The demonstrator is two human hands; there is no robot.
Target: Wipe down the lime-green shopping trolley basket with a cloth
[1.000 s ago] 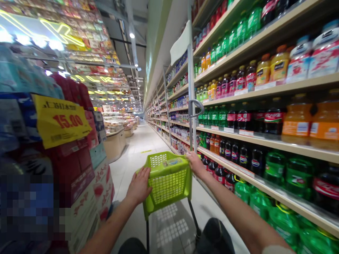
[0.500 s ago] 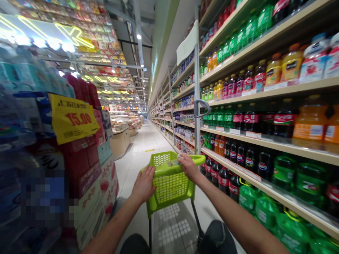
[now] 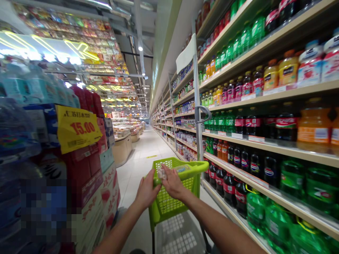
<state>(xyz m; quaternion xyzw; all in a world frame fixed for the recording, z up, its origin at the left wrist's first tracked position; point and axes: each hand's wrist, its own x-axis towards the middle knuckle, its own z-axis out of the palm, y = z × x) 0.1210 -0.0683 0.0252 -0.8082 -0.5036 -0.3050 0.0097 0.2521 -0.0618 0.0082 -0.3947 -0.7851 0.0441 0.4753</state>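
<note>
A lime-green shopping cart (image 3: 174, 192) with a mesh basket stands right in front of me. My left hand (image 3: 146, 188) grips the left end of its handle (image 3: 194, 168), thumb toward the middle. Close beside it, my right hand (image 3: 171, 181) presses a crumpled white tissue (image 3: 162, 173) against the left part of the handle. The tissue is partly hidden under my fingers. A printed label (image 3: 182, 168) lies on top of the handle, to the right of my right hand. The handle's right end is bare of hands.
Shelves (image 3: 238, 141) of soft drink bottles run along the right. Stacked drink packs (image 3: 90, 190) with a yellow price sign (image 3: 78, 128) stand close on the left. Between them a pale tiled floor (image 3: 140, 148) leads forward, past display bins (image 3: 122, 148). A grey hook-shaped handle (image 3: 203, 114) juts from a shelf post.
My right hand has slid left along the cart handle with the tissue, from right of the middle to beside my left hand. The label is now uncovered. My left hand stays at the left end.
</note>
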